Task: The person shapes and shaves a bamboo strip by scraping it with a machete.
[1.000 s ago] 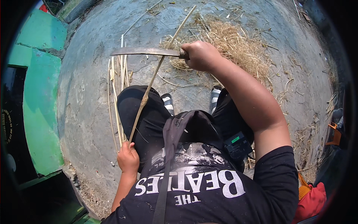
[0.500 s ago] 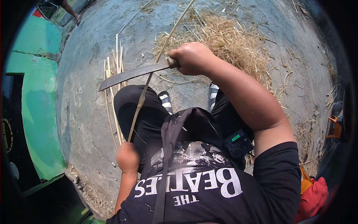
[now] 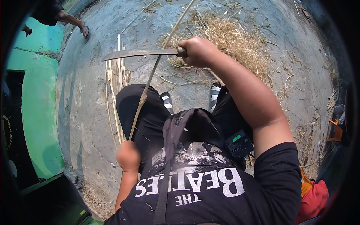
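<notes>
My right hand (image 3: 198, 53) is wrapped round the handle of a machete (image 3: 138, 53), whose long, curved blade points to the left. The blade crosses a thin bamboo strip (image 3: 143, 96) and appears to touch it. That strip runs slantwise from the top of the view, over my left knee, down to my left hand (image 3: 128, 155). My left hand is closed on its lower end; the fingers are blurred. Several pale split bamboo strips (image 3: 112, 90) lie on the ground left of my left leg.
A heap of tan shavings (image 3: 240, 41) covers the concrete ahead and right. A green wall (image 3: 39, 108) stands at left, with a person's leg (image 3: 73, 19) at the upper left. A red bag (image 3: 314, 200) and an orange item (image 3: 335, 130) are at right.
My right hand has moved the machete away from me along the strip, and the blade has turned nearly level. A person's leg has come further into view at the upper left.
</notes>
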